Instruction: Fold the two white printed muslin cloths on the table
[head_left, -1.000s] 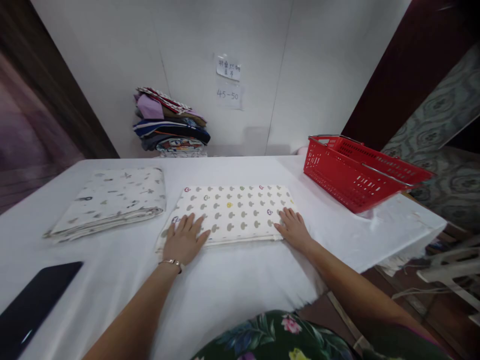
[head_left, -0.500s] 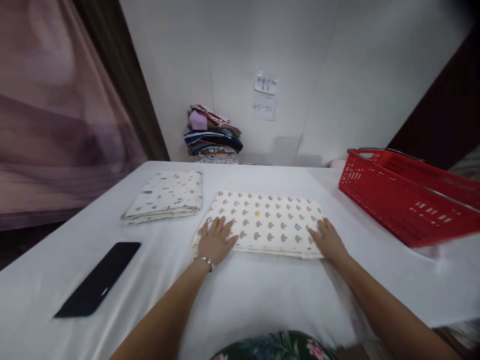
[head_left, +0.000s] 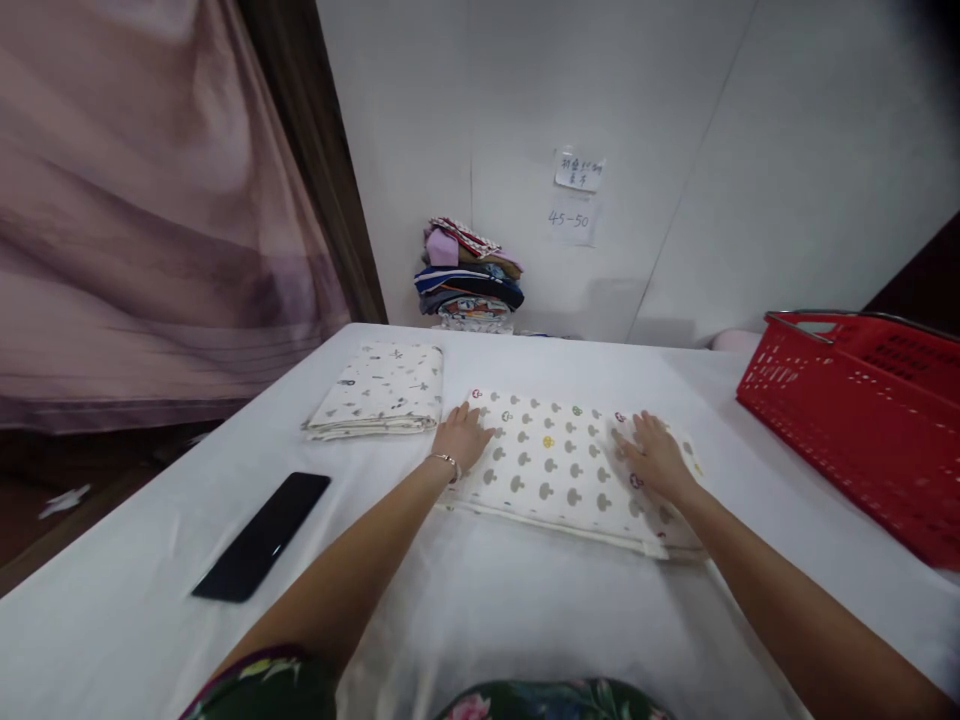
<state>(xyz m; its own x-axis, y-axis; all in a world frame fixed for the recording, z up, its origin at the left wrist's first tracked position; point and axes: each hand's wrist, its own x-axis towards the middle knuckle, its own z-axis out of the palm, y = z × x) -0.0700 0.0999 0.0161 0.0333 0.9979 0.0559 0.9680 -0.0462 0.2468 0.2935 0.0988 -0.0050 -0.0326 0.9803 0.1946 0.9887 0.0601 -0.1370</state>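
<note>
A folded white cloth with a mushroom print point(head_left: 547, 470) lies flat in front of me on the white-covered table. My left hand point(head_left: 463, 438) rests on its left edge with the fingers spread. Toward the cloth's right side, my right hand point(head_left: 654, 455) lies on the printed surface, fingers apart. Neither hand grips anything. Just beyond my left hand sits a second folded cloth point(head_left: 386, 388), white with small scattered figures.
A black phone point(head_left: 264, 535) lies on the white tablecloth point(head_left: 510, 610) to the left. At the right stands a red plastic basket point(head_left: 855, 410). Stacked folded fabrics point(head_left: 471, 275) are behind the table, by the wall with paper signs point(head_left: 574, 220). A pink curtain point(head_left: 150, 230) hangs at left.
Both hands have moved farther up the mushroom cloth, toward its far side. The cloth now lies slightly turned. The view has swung to the left, so everything appears shifted right.
</note>
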